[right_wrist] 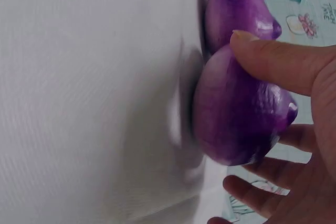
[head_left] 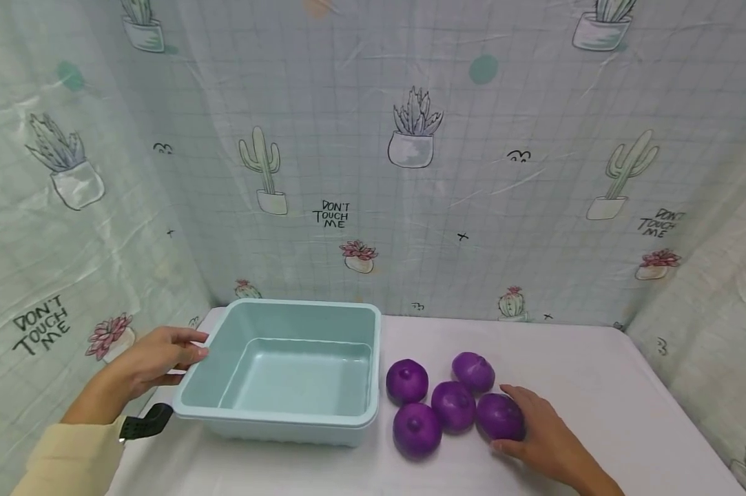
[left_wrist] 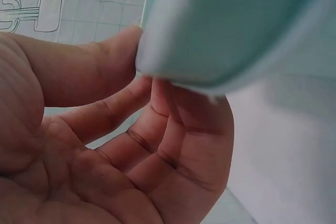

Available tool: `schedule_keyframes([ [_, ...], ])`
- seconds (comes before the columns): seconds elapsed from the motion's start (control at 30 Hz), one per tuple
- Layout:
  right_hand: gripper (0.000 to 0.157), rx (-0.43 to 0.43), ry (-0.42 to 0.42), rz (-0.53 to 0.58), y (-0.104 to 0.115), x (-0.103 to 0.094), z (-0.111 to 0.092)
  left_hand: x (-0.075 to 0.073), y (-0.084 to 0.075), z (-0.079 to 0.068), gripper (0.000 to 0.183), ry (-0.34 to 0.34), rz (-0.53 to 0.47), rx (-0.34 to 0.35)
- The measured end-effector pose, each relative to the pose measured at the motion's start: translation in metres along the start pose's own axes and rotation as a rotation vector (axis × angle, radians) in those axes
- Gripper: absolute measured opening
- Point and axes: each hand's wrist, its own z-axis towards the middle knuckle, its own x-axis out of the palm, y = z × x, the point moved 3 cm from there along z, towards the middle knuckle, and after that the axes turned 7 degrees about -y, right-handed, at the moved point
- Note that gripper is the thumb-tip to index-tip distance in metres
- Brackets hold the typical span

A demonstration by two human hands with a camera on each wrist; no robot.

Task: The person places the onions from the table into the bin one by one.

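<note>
My left hand (head_left: 157,360) is at the left rim of a pale blue plastic basin (head_left: 273,417). The left wrist view has the thumb above the basin's rim (left_wrist: 173,40) and curled fingers beneath it, pinching it. Over on the right, my right hand (head_left: 546,434) holds the rightmost purple onion (head_left: 499,416), thumb on the near side and fingers on the far side. In the right wrist view that onion (right_wrist: 236,114) still sits on or very near the white cloth. Several more purple onions (head_left: 453,406) cluster between it and the basin.
A white cloth covers the table (head_left: 602,386). Behind and on both sides hangs a curtain (head_left: 459,200) printed with cacti, close to the table's back edge. No onions lie inside the basin.
</note>
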Motion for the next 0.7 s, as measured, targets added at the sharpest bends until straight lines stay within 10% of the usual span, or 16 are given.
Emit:
schedule_keyframes([
  [0.7, 0.087, -0.095, -0.167, 0.054, 0.003, -0.008, -0.004, 0.004, 0.003, -0.001, 0.072, -0.006, -0.044, -0.017],
])
